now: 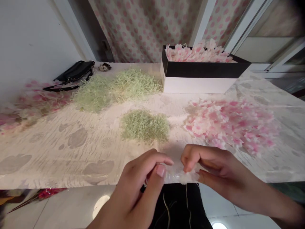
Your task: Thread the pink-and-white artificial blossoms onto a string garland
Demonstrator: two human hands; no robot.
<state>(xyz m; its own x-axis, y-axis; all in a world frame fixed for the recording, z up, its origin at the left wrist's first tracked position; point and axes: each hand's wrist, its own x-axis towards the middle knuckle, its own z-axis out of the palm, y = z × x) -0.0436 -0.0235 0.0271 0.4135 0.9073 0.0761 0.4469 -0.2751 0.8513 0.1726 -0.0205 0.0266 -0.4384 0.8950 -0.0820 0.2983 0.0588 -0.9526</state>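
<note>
While your left hand [140, 186] and right hand [214, 168] each pinch one pale filmy fabric flower [181, 175] at the near edge of the table [71, 152], two heaps of green shredded fibre [114, 87], one black-and-white cardboard box [202, 76] of petals and one loose pink petal pile [231, 125] lie beyond.

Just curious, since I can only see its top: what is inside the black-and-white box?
Pink and white petals fill the box to its rim. Whatever lies beneath them is hidden by the petals and the walls.

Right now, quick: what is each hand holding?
Left hand: closed, pinching the small pale petal-like piece.
Right hand: closed, pinching the same piece's other side.
</note>
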